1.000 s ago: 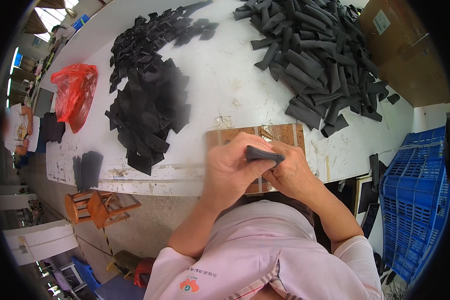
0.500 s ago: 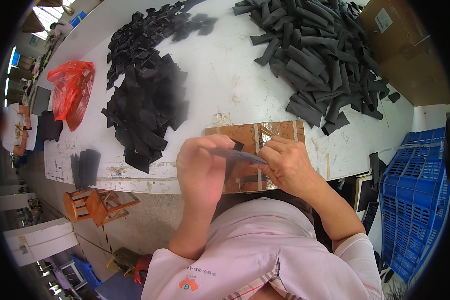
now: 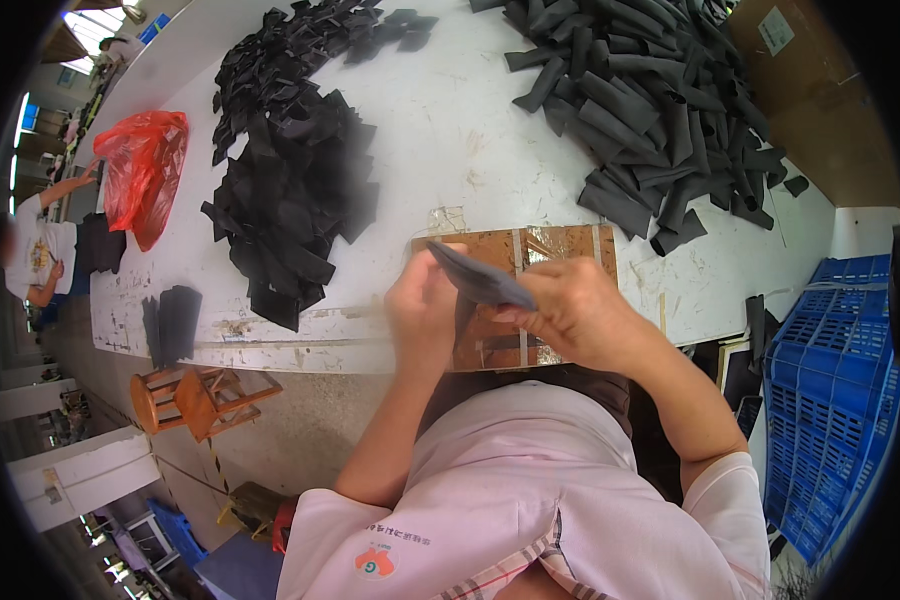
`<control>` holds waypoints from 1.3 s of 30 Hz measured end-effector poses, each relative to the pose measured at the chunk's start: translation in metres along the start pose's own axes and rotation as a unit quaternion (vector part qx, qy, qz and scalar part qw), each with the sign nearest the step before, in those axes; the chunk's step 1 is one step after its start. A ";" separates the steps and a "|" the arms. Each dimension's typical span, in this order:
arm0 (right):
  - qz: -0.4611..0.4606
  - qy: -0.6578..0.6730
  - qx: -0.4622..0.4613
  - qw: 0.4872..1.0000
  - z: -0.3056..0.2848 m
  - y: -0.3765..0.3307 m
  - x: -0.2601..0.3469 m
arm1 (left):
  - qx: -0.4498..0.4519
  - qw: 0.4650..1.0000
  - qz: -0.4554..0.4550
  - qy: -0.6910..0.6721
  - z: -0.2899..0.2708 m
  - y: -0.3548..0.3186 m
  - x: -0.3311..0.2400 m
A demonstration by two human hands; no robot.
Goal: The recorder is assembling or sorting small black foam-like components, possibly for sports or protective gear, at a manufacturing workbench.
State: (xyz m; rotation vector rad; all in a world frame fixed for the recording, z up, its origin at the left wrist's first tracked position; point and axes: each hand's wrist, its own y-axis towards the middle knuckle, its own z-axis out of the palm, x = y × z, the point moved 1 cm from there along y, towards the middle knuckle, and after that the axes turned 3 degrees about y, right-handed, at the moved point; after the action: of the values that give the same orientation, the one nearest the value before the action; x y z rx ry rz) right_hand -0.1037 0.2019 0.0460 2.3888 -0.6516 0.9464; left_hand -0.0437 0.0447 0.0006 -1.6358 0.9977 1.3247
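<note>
A dark grey flat piece of fabric-like material (image 3: 482, 280) is held tilted in front of me, above a taped brown cardboard sheet (image 3: 595, 262). My right hand (image 3: 578, 308) pinches its right end between thumb and fingers. At the other end my left hand (image 3: 422, 305) is closed around the piece's edge, its fingers partly hidden behind it and slightly blurred. Under the piece, beside my left hand, another dark strip (image 3: 464, 318) shows against the cardboard; whether it is held I cannot tell.
Flat black pieces (image 3: 285, 200) are heaped on the white table (image 3: 450, 130) at left, rolled dark grey pieces (image 3: 620, 120) at right. A red plastic bag (image 3: 145, 175), cardboard box (image 3: 800, 90), blue crates (image 3: 830, 400) and wooden stool (image 3: 205, 400) surround the work. Another person (image 3: 45, 250) works far left.
The held piece has swung so its left end points up and away and its face shows more. My left hand has turned and curled in. The other person has reached an arm out.
</note>
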 end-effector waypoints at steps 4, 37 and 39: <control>0.119 0.344 -0.185 0.913 -0.051 0.036 -0.012 | -0.031 0.904 0.017 0.427 -0.002 0.011 0.053; 0.077 -0.026 -0.042 0.996 0.023 -0.037 0.016 | 0.240 0.965 -0.042 0.097 -0.017 -0.044 -0.030; 0.080 -0.091 -0.188 0.975 0.030 -0.039 0.022 | 0.136 0.986 -0.020 0.095 -0.014 -0.052 -0.026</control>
State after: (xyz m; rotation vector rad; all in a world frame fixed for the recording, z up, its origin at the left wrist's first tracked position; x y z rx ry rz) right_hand -0.0522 0.2089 0.0327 2.1187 -1.0079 0.6008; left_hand 0.0056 0.0541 0.0329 -1.5821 1.1958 0.9686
